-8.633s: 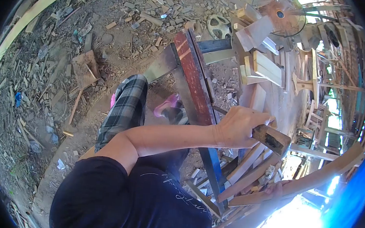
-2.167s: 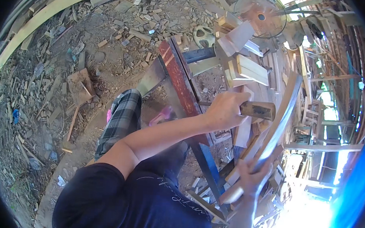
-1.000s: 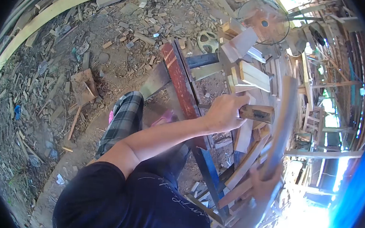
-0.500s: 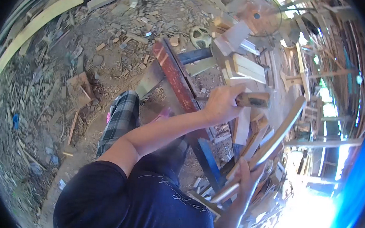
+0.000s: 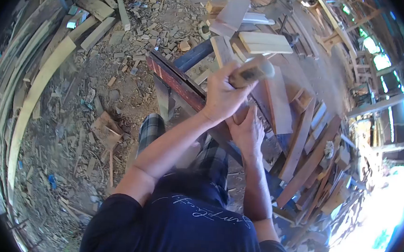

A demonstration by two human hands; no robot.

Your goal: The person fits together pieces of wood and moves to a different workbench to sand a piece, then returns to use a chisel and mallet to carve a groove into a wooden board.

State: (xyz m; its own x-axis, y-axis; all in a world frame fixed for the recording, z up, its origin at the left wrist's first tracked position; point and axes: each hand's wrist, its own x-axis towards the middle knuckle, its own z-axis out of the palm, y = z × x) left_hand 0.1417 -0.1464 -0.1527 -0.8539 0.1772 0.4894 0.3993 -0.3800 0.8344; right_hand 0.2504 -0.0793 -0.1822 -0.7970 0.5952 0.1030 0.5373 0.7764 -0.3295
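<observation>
My left hand [image 5: 220,92] is closed around a short, thick wooden block [image 5: 262,67] with rounded edges and a dark patch on its side. Just below it, my right hand [image 5: 248,131] is closed on a piece of wood [image 5: 242,112], mostly hidden between the two hands; I cannot tell its full shape. Both hands are over a narrow red beam [image 5: 179,88] that runs diagonally in front of my legs. Beyond the hands lie pale boards [image 5: 265,43] and a wide plank [image 5: 278,103].
Stacked wood pieces [image 5: 309,166] crowd the right side. Long curved planks [image 5: 41,86] line the left edge. Wood scraps cover the ground, with a dustpan-like wooden piece [image 5: 107,128] left of my knee. A dark blue beam [image 5: 193,55] meets the red one.
My right hand has moved up and left, close to my left hand; the long curved strip it held no longer shows at full length. My left hand and its block have moved up and left in view.
</observation>
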